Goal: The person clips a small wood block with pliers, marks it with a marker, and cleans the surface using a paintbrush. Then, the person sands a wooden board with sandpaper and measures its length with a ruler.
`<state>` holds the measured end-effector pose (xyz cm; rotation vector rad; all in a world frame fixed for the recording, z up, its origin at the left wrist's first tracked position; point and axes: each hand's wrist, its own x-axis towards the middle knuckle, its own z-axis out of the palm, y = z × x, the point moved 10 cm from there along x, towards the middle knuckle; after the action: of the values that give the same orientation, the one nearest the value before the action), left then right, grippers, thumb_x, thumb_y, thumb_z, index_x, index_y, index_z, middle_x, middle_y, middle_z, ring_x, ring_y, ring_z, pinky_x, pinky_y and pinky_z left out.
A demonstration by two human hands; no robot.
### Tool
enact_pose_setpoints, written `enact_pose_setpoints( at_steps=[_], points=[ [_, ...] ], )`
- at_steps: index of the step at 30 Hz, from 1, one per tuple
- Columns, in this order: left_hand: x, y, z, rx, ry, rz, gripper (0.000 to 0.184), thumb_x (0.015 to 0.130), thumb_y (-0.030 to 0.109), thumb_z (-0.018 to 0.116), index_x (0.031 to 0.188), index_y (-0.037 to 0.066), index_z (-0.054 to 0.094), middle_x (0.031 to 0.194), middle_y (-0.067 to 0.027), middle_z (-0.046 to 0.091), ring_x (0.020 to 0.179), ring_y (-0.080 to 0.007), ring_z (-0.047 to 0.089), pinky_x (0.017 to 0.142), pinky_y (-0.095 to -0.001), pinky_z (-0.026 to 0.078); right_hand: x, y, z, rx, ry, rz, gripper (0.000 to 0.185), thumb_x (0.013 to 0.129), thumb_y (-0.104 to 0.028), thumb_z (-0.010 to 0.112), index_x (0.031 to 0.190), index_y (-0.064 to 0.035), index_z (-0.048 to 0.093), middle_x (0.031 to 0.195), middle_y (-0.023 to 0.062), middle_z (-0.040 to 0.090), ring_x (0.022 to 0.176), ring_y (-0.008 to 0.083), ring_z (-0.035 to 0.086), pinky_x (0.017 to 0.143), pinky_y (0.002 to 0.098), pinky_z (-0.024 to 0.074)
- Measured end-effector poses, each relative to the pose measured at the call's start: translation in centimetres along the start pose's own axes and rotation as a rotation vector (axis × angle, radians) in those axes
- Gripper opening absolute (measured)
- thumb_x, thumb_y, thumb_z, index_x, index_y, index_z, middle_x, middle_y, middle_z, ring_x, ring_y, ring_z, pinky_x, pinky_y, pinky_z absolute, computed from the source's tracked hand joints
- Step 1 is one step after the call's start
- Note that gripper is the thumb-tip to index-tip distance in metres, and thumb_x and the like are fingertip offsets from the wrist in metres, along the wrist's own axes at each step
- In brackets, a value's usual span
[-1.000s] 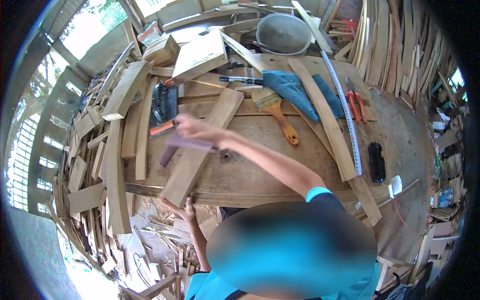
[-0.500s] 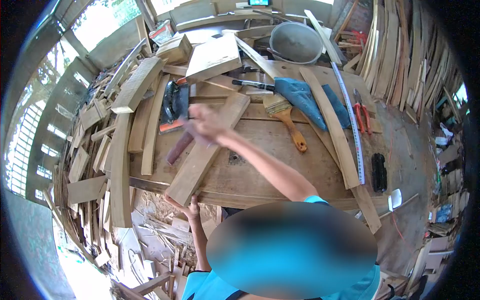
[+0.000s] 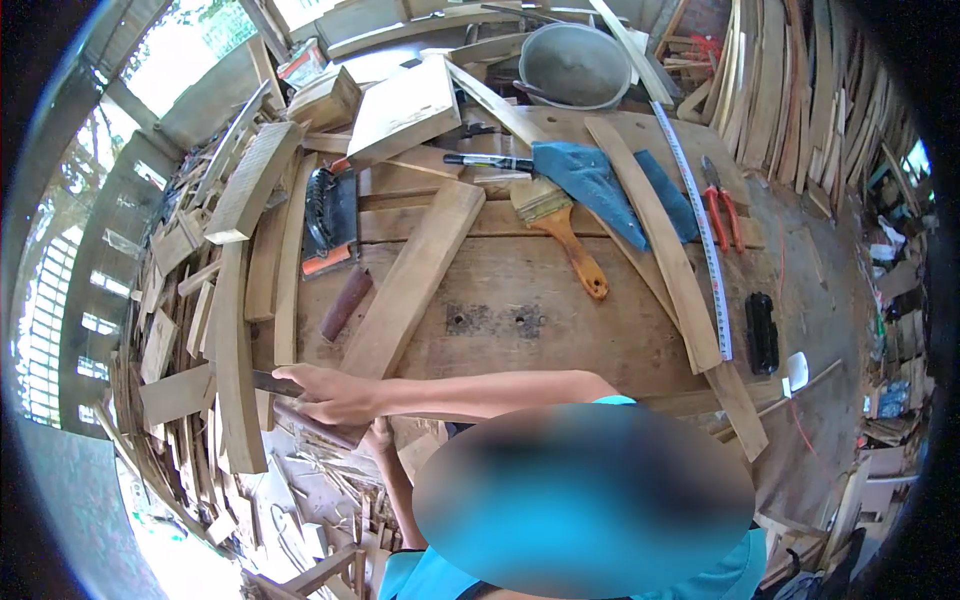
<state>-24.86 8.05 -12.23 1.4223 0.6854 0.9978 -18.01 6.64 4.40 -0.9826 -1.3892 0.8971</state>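
A wooden plank (image 3: 420, 270) lies slantwise on the workbench, its near end at the front edge. My right hand (image 3: 335, 395) is closed at that near end, around a thin purple-brown strip (image 3: 318, 424) that looks like sandpaper. Below it, my left hand (image 3: 380, 436) grips the plank's near end from underneath; most of its fingers are hidden. A similar brown rolled piece (image 3: 347, 305) rests on the bench just left of the plank.
Around the bench (image 3: 570, 330) lie a brush (image 3: 570, 245), blue cloth (image 3: 590, 185), red pliers (image 3: 718, 205), a black-handled tool (image 3: 322, 210), a marker (image 3: 488, 162), a tape strip (image 3: 690, 215) and a long batten (image 3: 655, 240). A grey basin (image 3: 575, 65) stands behind. Wood pieces pile up left.
My right hand has moved from the plank's middle down to its near end, taking the purple-brown strip along. My left hand stays at the near end, now partly covered by the right.
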Motion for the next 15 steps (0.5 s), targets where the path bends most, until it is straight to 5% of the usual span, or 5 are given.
enact_pose_setpoints(
  at_steps=[2, 4, 6, 12, 15],
  points=[
    [-0.3, -0.6, 0.3, -0.065, 0.043, -0.121, 0.080, 0.080, 0.024, 0.060, 0.134, -0.001, 0.006, 0.131, -0.0162, 0.031, 0.114, -0.0259, 0.037, 0.097, -0.0365, 0.028, 0.5, 0.9, -1.0, -0.059, 0.002, -0.005, 0.055, 0.085, -0.021, 0.045, 0.129, 0.0040, 0.024, 0.131, 0.0257, 0.027, 0.123, 0.0334, 0.028, 0.103, 0.0370, 0.0205],
    [0.3, 0.0, -0.1, -0.040, 0.060, 0.034, 0.091, 0.074, 0.024, 0.066, 0.135, 0.003, 0.003, 0.135, -0.0185, 0.015, 0.121, -0.0265, 0.023, 0.100, -0.0432, 0.023, 1.1, 1.2, -0.9, -0.861, -0.083, -0.287, 0.051, 0.086, -0.023, 0.046, 0.126, 0.0043, 0.030, 0.129, 0.0261, 0.030, 0.122, 0.0336, 0.030, 0.103, 0.0380, 0.0225],
    [0.4, 2.2, -1.0, 0.192, 0.132, 0.289, 0.098, 0.067, 0.030, 0.070, 0.136, 0.004, 0.005, 0.135, -0.0191, 0.012, 0.122, -0.0286, 0.021, 0.100, -0.0448, 0.020, -0.7, -1.3, -8.0, -0.348, 0.171, -0.172, 0.049, 0.087, -0.029, 0.045, 0.123, 0.0040, 0.037, 0.127, 0.0254, 0.034, 0.121, 0.0343, 0.032, 0.102, 0.0402, 0.0245],
    [0.7, 3.2, -0.6, 0.372, 0.137, 0.303, 0.101, 0.064, 0.038, 0.072, 0.136, 0.005, 0.009, 0.134, -0.0204, 0.015, 0.122, -0.0313, 0.020, 0.100, -0.0444, 0.017, -6.5, -2.0, -26.4, -0.836, 0.672, 0.217, 0.064, 0.085, -0.043, 0.046, 0.127, 0.0029, 0.030, 0.127, 0.0248, 0.037, 0.122, 0.0336, 0.031, 0.102, 0.0390, 0.0250],
    [0.7, 3.0, -0.7, 0.447, 0.151, 0.358, 0.093, 0.059, 0.039, 0.074, 0.126, 0.001, 0.022, 0.117, -0.0163, 0.030, 0.112, -0.0282, 0.029, 0.094, -0.0423, 0.024, -7.3, -0.8, -29.3, -0.884, 0.728, 0.000, 0.059, 0.086, -0.036, 0.047, 0.126, 0.0031, 0.029, 0.127, 0.0250, 0.036, 0.122, 0.0335, 0.032, 0.101, 0.0379, 0.0266]
  ],
)
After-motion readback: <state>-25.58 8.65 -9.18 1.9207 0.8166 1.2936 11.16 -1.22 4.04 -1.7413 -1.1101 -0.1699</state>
